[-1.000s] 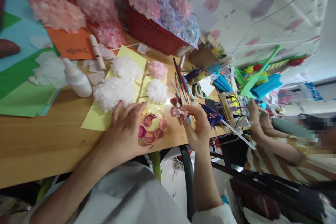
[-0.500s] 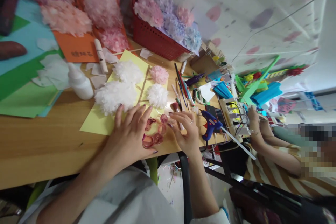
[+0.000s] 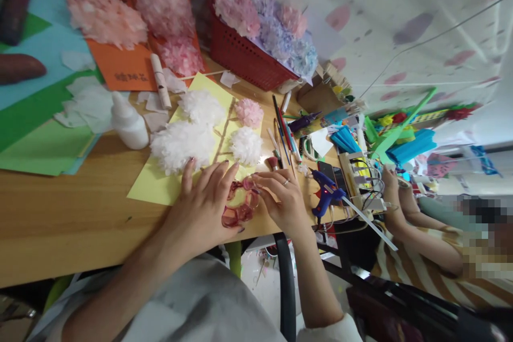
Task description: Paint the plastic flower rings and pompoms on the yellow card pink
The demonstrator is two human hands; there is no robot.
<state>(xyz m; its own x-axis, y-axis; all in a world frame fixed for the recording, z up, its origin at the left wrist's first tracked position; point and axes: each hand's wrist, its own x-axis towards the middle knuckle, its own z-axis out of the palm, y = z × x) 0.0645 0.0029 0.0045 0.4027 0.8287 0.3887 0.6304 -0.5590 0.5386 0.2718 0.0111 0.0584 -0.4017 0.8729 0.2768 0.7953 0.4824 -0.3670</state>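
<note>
A pink, see-through dish with round hollows (image 3: pixel 237 216) lies at the table's front edge, partly covered by my hands. My left hand (image 3: pixel 204 203) rests over the yellow paper (image 3: pixel 146 184), its thumb and index finger around the left side of the dish and its other fingers spread. At the dish's upper right rim, the thumb and fingers of my right hand (image 3: pixel 284 200) are pinched together on a small round pink piece (image 3: pixel 248 183). Whether this piece is part of the dish I cannot tell. White paper flowers (image 3: pixel 182 144) and a pink paper flower (image 3: pixel 249 113) lie just beyond.
A white glue bottle (image 3: pixel 129 122) stands to the left. On the right are a brush (image 3: pixel 273 163), a blue glue gun (image 3: pixel 326 192) and a power strip (image 3: pixel 366 204) with cables. A red basket (image 3: pixel 248 56) of paper flowers stands behind. Another person's hands (image 3: pixel 395 187) are at far right.
The view has shifted slightly, so the scene sits a little further right. My right fingers have tilted lower over the dish's rim; my left hand keeps its place around the dish.
</note>
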